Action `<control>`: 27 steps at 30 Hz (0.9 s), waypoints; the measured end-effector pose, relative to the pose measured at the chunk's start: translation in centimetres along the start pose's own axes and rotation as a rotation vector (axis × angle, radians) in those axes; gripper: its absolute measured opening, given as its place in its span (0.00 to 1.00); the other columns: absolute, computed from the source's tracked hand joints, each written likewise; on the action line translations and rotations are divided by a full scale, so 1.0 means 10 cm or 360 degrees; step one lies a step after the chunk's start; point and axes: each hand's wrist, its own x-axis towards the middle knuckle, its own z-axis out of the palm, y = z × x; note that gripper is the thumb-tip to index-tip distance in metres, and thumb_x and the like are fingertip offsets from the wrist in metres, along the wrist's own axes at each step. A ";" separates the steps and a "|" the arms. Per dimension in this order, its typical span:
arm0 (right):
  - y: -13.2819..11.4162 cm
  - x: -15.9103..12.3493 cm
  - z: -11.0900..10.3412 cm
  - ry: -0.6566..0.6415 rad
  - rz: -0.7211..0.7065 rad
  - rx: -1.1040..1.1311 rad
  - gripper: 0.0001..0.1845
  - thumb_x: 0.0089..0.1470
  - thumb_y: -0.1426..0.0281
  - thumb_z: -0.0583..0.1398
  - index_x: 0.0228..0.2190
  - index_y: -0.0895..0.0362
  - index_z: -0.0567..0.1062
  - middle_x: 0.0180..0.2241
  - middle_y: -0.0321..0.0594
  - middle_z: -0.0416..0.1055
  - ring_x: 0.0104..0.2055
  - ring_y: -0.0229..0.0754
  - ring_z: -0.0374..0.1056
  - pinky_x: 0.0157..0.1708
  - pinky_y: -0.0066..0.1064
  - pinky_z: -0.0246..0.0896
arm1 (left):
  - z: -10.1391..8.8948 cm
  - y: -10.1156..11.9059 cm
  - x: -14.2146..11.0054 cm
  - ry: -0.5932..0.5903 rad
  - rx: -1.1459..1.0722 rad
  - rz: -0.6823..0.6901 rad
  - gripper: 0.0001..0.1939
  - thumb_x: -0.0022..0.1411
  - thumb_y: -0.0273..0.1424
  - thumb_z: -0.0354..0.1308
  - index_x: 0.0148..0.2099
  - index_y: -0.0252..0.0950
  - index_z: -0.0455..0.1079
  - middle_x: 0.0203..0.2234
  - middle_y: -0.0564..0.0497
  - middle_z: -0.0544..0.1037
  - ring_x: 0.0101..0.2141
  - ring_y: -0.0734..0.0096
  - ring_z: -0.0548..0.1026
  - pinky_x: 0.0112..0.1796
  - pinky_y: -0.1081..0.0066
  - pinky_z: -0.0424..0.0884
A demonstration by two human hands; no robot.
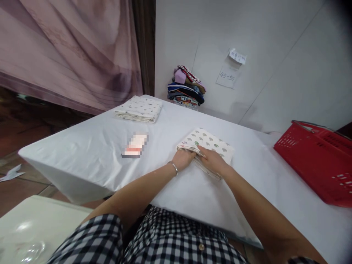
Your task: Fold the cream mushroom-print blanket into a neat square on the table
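A folded cream cloth (210,141) with a pattern of small grey and green shapes lies on the white-covered table, near its front edge. My left hand (183,158) grips the near left edge of this cloth, its fingers tucked in among the layers. At the near edge, a little to the right, my right hand (213,160) has its thumb on top and its other fingers hidden between the folds. Both hands are closed on the cloth and nearly touch. Farther back on the left sits another folded patterned cloth (140,109).
A blurred-out phone-like object (135,145) lies left of my hands. The red plastic basket (316,161) stands at the right. Folded clothes (187,88) are piled by the wall at the back. A pale stool-like surface (41,223) is at lower left, beside the white tablecloth (90,154).
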 end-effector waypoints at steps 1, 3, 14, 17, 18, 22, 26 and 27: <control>-0.01 -0.02 -0.01 -0.0017 -0.0002 0.0009 0.30 0.56 0.69 0.49 0.60 0.50 0.53 0.57 0.39 0.61 0.54 0.46 0.61 0.48 0.35 0.56 | 0.01 0.04 0.02 0.0015 -0.0003 0.0030 0.13 0.64 0.29 0.45 0.46 0.36 0.69 0.31 0.44 0.77 0.32 0.63 0.75 0.31 0.67 0.67; -0.03 -0.05 -0.04 -0.0059 -0.0010 0.0034 0.32 0.55 0.67 0.50 0.61 0.50 0.51 0.57 0.40 0.60 0.54 0.47 0.61 0.47 0.35 0.56 | 0.02 0.12 0.07 0.0048 -0.0026 0.0091 0.12 0.63 0.28 0.46 0.41 0.34 0.71 0.31 0.43 0.77 0.32 0.63 0.75 0.31 0.67 0.67; 0.03 -0.13 -0.01 -0.0026 -0.0036 -0.0053 0.29 0.57 0.72 0.46 0.60 0.48 0.53 0.55 0.39 0.63 0.51 0.45 0.63 0.43 0.33 0.59 | 0.10 0.12 -0.10 0.0425 -0.0035 0.0319 0.12 0.63 0.26 0.44 0.36 0.34 0.69 0.26 0.49 0.75 0.27 0.71 0.72 0.26 0.73 0.63; 0.03 -0.14 0.04 -0.0003 -0.0062 -0.0033 0.28 0.58 0.69 0.46 0.60 0.48 0.53 0.57 0.39 0.60 0.53 0.45 0.61 0.45 0.34 0.58 | 0.08 0.13 -0.10 0.0457 -0.0076 0.0260 0.12 0.64 0.27 0.44 0.34 0.35 0.68 0.24 0.50 0.74 0.27 0.72 0.71 0.26 0.74 0.61; 0.03 -0.15 0.05 -0.0006 -0.0059 -0.0023 0.28 0.58 0.69 0.46 0.60 0.48 0.52 0.57 0.39 0.59 0.54 0.45 0.61 0.46 0.35 0.58 | 0.07 0.15 -0.10 0.0453 -0.0087 0.0234 0.11 0.64 0.27 0.45 0.34 0.35 0.68 0.25 0.51 0.74 0.27 0.73 0.71 0.25 0.74 0.61; 0.06 -0.22 0.06 0.0008 -0.0126 0.0068 0.31 0.56 0.72 0.45 0.61 0.50 0.48 0.59 0.40 0.56 0.57 0.43 0.56 0.51 0.36 0.55 | 0.07 0.18 -0.09 0.0427 -0.0127 0.0179 0.10 0.63 0.27 0.45 0.37 0.36 0.68 0.28 0.51 0.76 0.29 0.73 0.72 0.26 0.75 0.62; 0.06 -0.29 0.09 0.0050 -0.0199 0.0005 0.36 0.53 0.68 0.51 0.61 0.56 0.46 0.62 0.46 0.50 0.59 0.47 0.53 0.53 0.38 0.52 | 0.06 0.18 -0.10 0.0402 -0.0205 0.0168 0.09 0.64 0.28 0.45 0.39 0.36 0.68 0.32 0.51 0.77 0.33 0.72 0.74 0.29 0.75 0.64; 0.05 -0.30 0.10 0.0071 -0.0174 -0.0051 0.37 0.52 0.67 0.52 0.61 0.58 0.46 0.62 0.47 0.49 0.59 0.48 0.53 0.53 0.39 0.52 | 0.06 0.19 -0.10 0.0396 -0.0226 0.0153 0.10 0.64 0.29 0.45 0.39 0.37 0.68 0.32 0.51 0.77 0.33 0.72 0.74 0.30 0.75 0.64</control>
